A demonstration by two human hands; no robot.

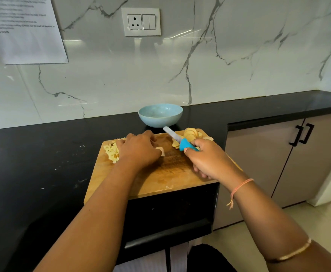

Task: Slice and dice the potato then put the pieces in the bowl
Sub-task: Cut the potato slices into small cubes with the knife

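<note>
The right hand (206, 160) grips the knife (180, 141). The left hand (139, 151) curls down on a potato bit (162, 151) on the board (170, 173). Dice (112, 152) lie left and slices (191, 134) right. The bowl (160, 117) behind holds none. If the bit slips, the blade could nick a finger.

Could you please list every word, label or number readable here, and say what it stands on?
Printed sheet on the marble wall: several lines of text, all too blurred to read.
Socket and switch plate: no marking readable.
Knife, bowl: no text visible.
</note>
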